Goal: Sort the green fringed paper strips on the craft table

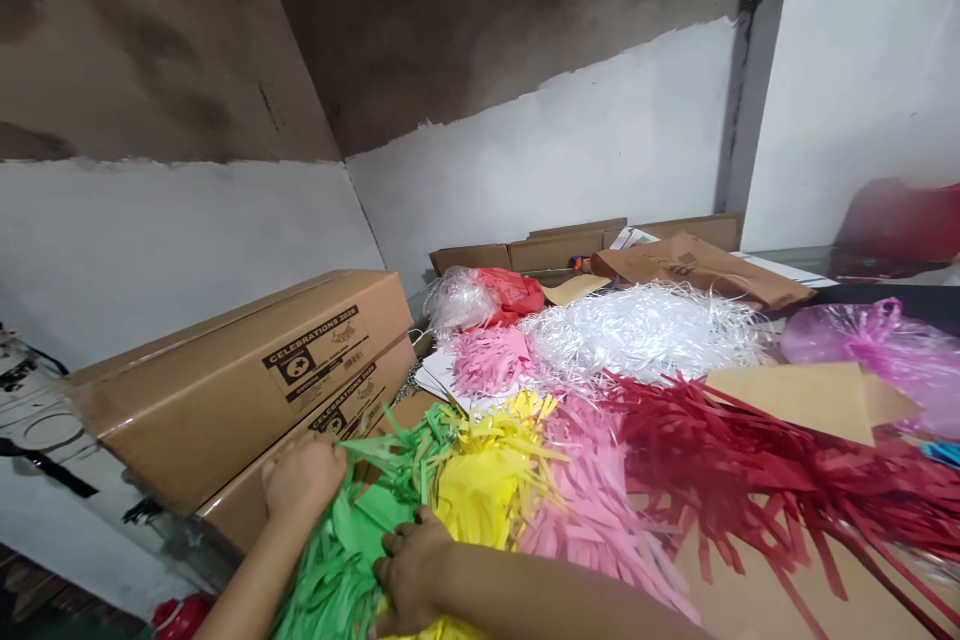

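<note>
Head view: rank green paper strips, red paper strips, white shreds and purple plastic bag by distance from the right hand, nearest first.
1. Green paper strips: gripped by the right hand, bottom left.
2. Red paper strips: right of it, past the yellow and pink strips.
3. White shreds: farther back, centre.
4. Purple plastic bag: far right edge.

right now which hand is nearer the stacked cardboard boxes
Left. The left hand lies against the front of the cardboard boxes, on the edge of the green paper strips. The right hand is farther out, gripping the green strips beside the yellow strips.
</note>
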Available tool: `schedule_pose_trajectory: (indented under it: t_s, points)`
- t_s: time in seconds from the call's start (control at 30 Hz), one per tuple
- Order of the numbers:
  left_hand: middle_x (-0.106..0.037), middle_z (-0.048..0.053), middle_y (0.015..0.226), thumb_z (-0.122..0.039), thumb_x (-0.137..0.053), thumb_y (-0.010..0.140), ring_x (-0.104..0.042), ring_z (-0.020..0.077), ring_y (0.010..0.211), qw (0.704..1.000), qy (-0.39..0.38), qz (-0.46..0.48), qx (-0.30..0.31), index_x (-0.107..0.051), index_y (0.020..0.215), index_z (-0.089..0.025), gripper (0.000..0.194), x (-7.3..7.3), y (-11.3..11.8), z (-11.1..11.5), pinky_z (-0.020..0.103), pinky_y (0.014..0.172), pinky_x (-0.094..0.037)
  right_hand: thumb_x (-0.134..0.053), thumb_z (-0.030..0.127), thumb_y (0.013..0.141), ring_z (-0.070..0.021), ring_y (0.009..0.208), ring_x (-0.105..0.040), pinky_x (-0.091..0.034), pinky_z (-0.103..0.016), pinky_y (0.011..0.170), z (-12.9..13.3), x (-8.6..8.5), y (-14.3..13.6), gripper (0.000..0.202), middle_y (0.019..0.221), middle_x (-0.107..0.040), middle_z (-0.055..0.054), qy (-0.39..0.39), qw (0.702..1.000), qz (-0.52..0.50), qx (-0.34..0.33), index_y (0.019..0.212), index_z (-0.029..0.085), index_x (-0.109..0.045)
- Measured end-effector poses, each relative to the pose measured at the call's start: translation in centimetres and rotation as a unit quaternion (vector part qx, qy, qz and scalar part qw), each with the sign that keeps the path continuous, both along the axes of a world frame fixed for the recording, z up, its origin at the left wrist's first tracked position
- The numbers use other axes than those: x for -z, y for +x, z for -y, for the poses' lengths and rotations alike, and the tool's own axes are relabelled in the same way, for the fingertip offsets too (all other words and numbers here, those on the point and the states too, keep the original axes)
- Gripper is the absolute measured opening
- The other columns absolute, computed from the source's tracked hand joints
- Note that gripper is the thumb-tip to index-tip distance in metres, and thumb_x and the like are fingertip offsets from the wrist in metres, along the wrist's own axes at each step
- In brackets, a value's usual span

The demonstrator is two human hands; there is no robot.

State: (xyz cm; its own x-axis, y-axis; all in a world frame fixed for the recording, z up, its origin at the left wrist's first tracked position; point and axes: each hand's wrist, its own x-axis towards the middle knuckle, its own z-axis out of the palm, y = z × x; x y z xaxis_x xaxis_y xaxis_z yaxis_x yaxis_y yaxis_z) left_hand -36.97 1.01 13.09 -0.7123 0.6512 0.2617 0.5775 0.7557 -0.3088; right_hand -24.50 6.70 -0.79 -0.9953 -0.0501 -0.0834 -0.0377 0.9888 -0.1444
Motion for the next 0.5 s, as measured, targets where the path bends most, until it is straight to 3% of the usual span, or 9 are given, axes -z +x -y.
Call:
schedule_pose_trajectory:
  t_s: [0.1,0.17,0.27,0.33,0.37,0.4,0.5]
  points:
    - [-0.072,0.006,0.108,-0.041,-0.053,0.100,-0.069,0.0188,0.089,0.997,0.073,-0.013,-0.013,-0.066,0.113,-0.018,0.030,-4.5,-0.6,-0.7,0.038,0.078,-0.057,-0.062,0.061,0.085,-0.0385,0.126,-0.062,-0.051,-0.060,0.098,-0.1,0.1,-0.5,0.068,0.137,-0.064,-0.020,0.009,1.000,-0.015,-0.004,0.133,0.013,-0.064]
    - [-0.072,0.007,0.107,-0.037,-0.049,0.102,-0.069,0.0181,0.087,0.991,0.124,-0.049,0.005,-0.065,0.117,-0.017,0.029,-7.7,0.2,-1.7,0.036,0.076,-0.056,-0.065,0.059,0.083,-0.0379,0.124,-0.064,-0.054,-0.056,0.095,-0.2,-0.7,-0.6,0.066,0.135,-0.066,-0.019,0.013,1.000,0.005,-0.006,0.130,0.014,-0.066]
    - [-0.072,0.010,0.116,-0.025,-0.044,0.100,-0.068,0.0243,0.105,0.971,0.168,-0.131,0.112,-0.066,0.121,-0.016,0.032,-11.3,3.5,-3.7,0.040,0.087,-0.050,-0.070,0.055,0.081,-0.0385,0.118,-0.067,-0.055,-0.052,0.092,-0.3,-3.4,0.6,0.046,0.119,-0.076,-0.015,-0.001,0.999,0.036,0.003,0.107,0.017,-0.075]
    - [-0.076,0.010,0.111,-0.020,-0.047,0.095,-0.068,0.0273,0.106,0.944,0.174,-0.179,0.216,-0.073,0.110,-0.018,0.031,-12.6,6.6,-4.9,0.043,0.093,-0.044,-0.070,0.048,0.084,-0.0363,0.108,-0.071,-0.054,-0.051,0.092,-0.2,-6.0,2.5,0.030,0.100,-0.080,-0.010,-0.082,0.994,-0.056,0.051,0.093,0.021,-0.076]
    - [-0.078,0.009,0.106,-0.021,-0.049,0.094,-0.068,0.0277,0.104,0.925,0.178,-0.203,0.267,-0.075,0.105,-0.020,0.029,-13.1,8.3,-5.4,0.044,0.095,-0.042,-0.068,0.044,0.086,-0.0332,0.101,-0.073,-0.054,-0.047,0.090,-0.1,-7.3,3.8,0.025,0.095,-0.080,-0.007,-0.157,0.974,-0.138,0.090,0.094,0.022,-0.075]
    - [-0.079,0.009,0.103,-0.022,-0.050,0.094,-0.068,0.0279,0.101,0.904,0.189,-0.228,0.309,-0.076,0.102,-0.021,0.028,-13.5,9.9,-5.8,0.045,0.096,-0.040,-0.066,0.040,0.088,-0.0290,0.092,-0.074,-0.055,-0.042,0.085,0.0,-8.7,5.1,0.023,0.093,-0.079,-0.004,-0.248,0.932,-0.228,0.130,0.101,0.023,-0.073]
    - [-0.079,0.007,0.091,-0.024,-0.047,0.095,-0.068,0.0280,0.091,0.835,0.241,-0.294,0.398,-0.076,0.095,-0.020,0.029,-15.0,14.4,-6.6,0.046,0.093,-0.039,-0.065,0.030,0.085,-0.0175,0.074,-0.068,-0.050,-0.027,0.065,0.1,-12.6,8.7,0.045,0.096,-0.074,-0.002,-0.492,0.751,-0.398,0.190,0.128,0.021,-0.058]
